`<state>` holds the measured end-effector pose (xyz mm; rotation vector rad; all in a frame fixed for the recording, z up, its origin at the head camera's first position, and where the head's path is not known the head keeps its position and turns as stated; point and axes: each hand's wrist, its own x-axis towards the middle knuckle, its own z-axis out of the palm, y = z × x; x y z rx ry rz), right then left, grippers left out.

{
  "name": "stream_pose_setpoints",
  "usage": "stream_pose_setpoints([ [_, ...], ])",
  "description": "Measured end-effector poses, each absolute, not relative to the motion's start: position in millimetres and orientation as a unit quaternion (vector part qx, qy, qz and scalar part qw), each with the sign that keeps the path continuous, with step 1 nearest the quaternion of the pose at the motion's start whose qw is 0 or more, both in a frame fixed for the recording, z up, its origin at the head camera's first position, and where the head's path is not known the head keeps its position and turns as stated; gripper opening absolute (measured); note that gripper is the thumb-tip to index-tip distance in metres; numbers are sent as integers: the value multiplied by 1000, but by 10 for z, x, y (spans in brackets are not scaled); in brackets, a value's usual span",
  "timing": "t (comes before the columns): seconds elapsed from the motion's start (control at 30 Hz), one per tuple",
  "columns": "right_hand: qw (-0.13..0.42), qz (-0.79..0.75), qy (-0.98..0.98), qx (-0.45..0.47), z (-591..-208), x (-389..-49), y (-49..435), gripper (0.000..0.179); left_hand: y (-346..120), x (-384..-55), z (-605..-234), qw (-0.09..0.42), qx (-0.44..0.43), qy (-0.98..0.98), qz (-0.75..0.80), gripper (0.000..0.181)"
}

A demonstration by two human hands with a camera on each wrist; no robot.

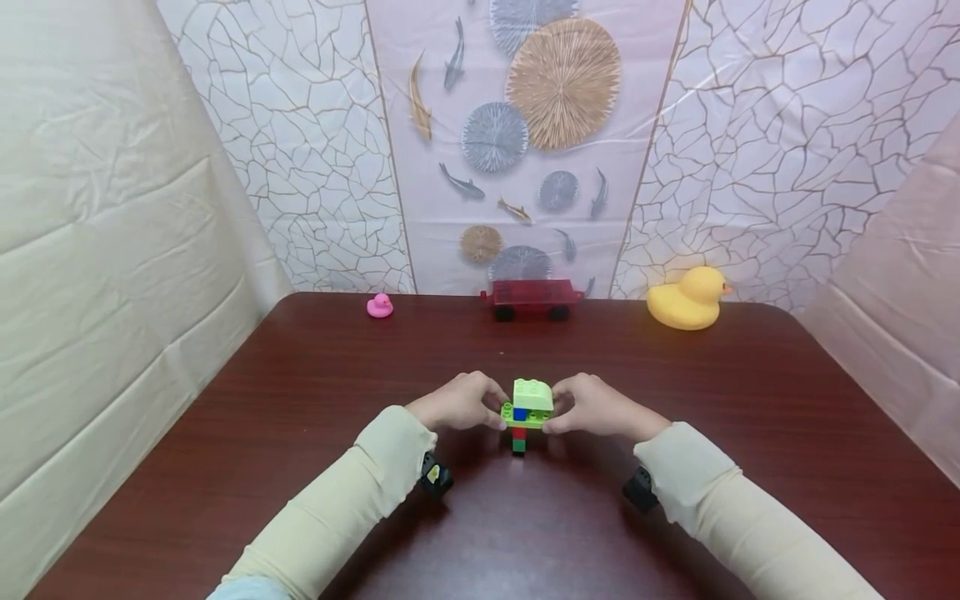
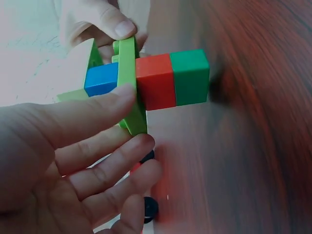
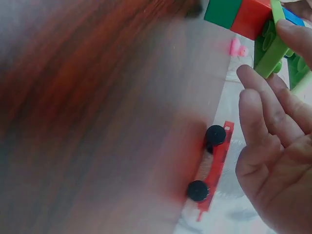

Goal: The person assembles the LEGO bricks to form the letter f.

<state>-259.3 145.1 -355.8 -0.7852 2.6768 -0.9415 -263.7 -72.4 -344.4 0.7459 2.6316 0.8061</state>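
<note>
A small toy-brick stack stands upright between the hands. From the bottom it has a green brick (image 2: 190,78), a red brick (image 2: 156,82), a flat lime-green plate (image 2: 127,66), a blue brick (image 2: 101,79) and a curved lime-green brick (image 1: 532,395) on top. My left hand (image 1: 463,402) pinches the plate's left end, thumb on its near side. At the other end, my right hand (image 1: 600,407) pinches the same plate with thumb and fingers. Whether the green brick touches the table cannot be told.
Along the far edge of the dark wooden table (image 1: 337,533) stand a pink toy duck (image 1: 380,307), a red wheeled toy wagon (image 1: 532,297) and a larger yellow duck (image 1: 686,300). Patterned cloth (image 1: 315,125) hangs behind the table, with plain cloth at the sides.
</note>
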Motion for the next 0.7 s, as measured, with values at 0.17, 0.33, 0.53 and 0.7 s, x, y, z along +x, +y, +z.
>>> stream_pose_setpoints([
  [0.17,138,-376,887,-230,-3578,-2607,1565,37,-700,-2645,-3441,158,265,900,307,28],
  [0.33,146,-385,886,-212,-3567,-2629,1606,34,-643,-2655,-3487,161,267,903,298,20],
  [0.53,152,-393,884,-205,-3584,-2598,1578,26,-555,-2635,-3582,159,255,912,278,7],
  [0.7,172,-397,884,-175,-3613,-2564,1552,26,-498,-2612,-3652,140,269,918,255,30],
])
